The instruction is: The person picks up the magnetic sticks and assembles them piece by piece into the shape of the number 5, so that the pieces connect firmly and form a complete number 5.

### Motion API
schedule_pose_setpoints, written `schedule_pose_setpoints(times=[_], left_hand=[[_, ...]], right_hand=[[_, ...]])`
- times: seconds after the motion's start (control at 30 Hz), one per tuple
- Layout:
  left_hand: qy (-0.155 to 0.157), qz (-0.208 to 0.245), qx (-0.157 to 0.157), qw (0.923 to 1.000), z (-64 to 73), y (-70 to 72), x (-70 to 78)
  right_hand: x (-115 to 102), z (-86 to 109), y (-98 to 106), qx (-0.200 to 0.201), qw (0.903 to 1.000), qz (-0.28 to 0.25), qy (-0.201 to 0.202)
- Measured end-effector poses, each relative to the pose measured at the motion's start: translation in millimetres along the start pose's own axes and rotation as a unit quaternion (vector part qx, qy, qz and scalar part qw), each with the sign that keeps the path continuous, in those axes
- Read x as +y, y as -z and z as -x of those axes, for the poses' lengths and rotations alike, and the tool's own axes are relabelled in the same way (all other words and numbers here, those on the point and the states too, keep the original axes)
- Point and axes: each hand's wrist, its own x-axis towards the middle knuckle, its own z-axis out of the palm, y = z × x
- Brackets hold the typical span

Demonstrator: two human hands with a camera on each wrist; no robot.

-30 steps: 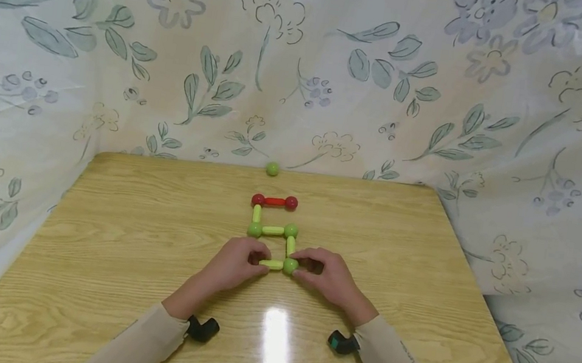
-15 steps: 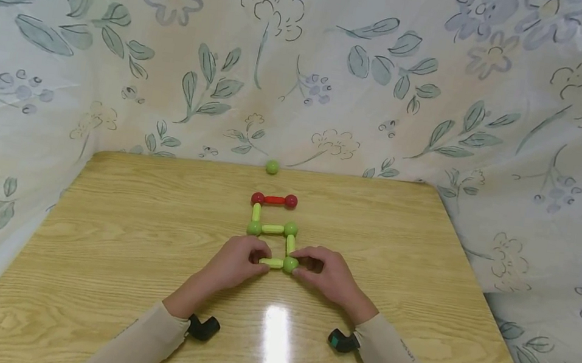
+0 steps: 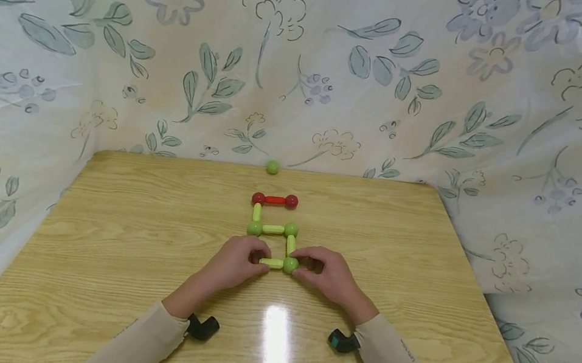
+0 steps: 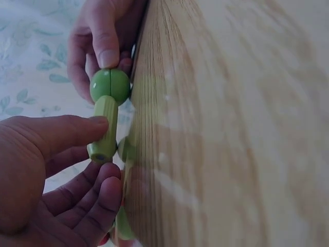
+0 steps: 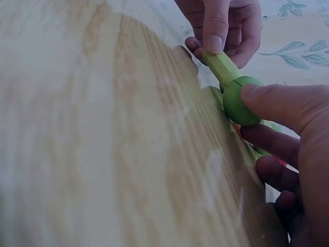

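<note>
My left hand [image 3: 237, 263] pinches the free left end of a yellow-green rod [image 4: 105, 126]; its thumb lies along the rod in the left wrist view. The rod's other end meets a green ball [image 3: 290, 265], which my right hand [image 3: 331, 275] holds between thumb and fingers. From that ball a second yellow-green rod [image 3: 290, 244] runs back to another green ball [image 3: 291, 229]. A crosswise rod [image 3: 273, 229] joins it to a green ball [image 3: 255, 227] on the left. Beyond, a short rod [image 3: 257, 212] leads to a dark red ball [image 3: 258, 198], joined by a red rod [image 3: 274, 200] to another red ball [image 3: 291, 201].
A loose green ball [image 3: 272, 167] sits at the table's back edge, near the flowered cloth [image 3: 336, 89] hanging behind. Wood-grain table [image 3: 144, 205] spreads around the pieces. Black wrist devices [image 3: 202, 327] show beside both beige sleeves [image 3: 149, 334].
</note>
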Motion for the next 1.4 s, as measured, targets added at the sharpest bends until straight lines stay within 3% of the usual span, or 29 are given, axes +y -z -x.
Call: schedule_pose_setpoints(times=[0.2,0.33,0.53,0.67,0.9,1.4], left_hand=[[0.018,0.036,0.015,0.9991,-1.2,10.5,-3.3],[0.035,0.049,0.04,0.9974,-8.1,30.3,-7.2],[0.056,0.044,0.081,0.9942,-33.5,66.8,-15.1],[0.057,0.018,0.112,0.9918,-57.4,82.3,-23.8],[0.069,0.006,0.139,0.9879,-86.4,90.4,-36.2],[0.11,0.009,0.157,0.9815,-123.2,95.4,-48.0]], right_hand=[[0.2,0.2,0.8,-0.003,1.0,0.004,-0.002],[-0.5,-0.4,1.6,-0.003,1.0,0.004,-0.001],[-0.6,-0.2,3.3,-0.001,1.0,0.005,-0.003],[0.2,-0.7,4.0,0.0,1.0,0.004,-0.002],[3.5,-3.1,1.0,-0.002,1.0,0.0,0.005],[0.5,2.1,-0.7,0.0,1.0,0.002,-0.002]])
